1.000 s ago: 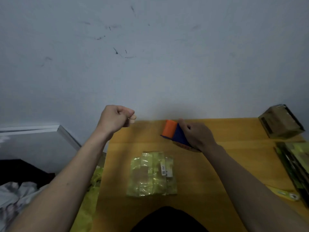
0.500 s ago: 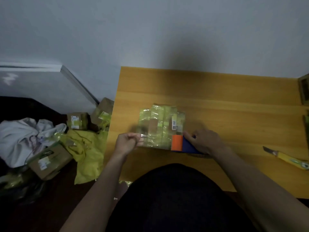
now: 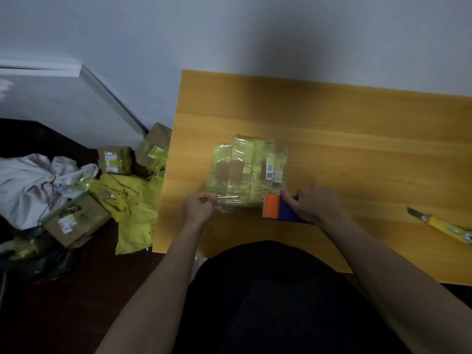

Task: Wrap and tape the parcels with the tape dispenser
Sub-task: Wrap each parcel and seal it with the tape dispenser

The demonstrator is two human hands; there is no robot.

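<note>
A flat parcel (image 3: 246, 169) wrapped in yellow-green tape, with a white barcode label, lies on the orange-brown wooden table (image 3: 344, 123). My right hand (image 3: 315, 204) grips the orange and blue tape dispenser (image 3: 279, 211) at the parcel's near right corner. A strip of clear tape (image 3: 233, 200) stretches left from the dispenser along the parcel's near edge. My left hand (image 3: 199, 208) pinches the free end of that strip at the near left corner.
A yellow utility knife (image 3: 444, 227) lies on the table at the right. On the floor to the left sit several taped cardboard boxes (image 3: 74, 222), a yellow plastic bag (image 3: 130, 200) and white cloth (image 3: 30, 185). The wall stands behind the table.
The view has tilted down from the wall to the table. Both hands have come down from above the parcel to its near edge, the tape drawn out between them.
</note>
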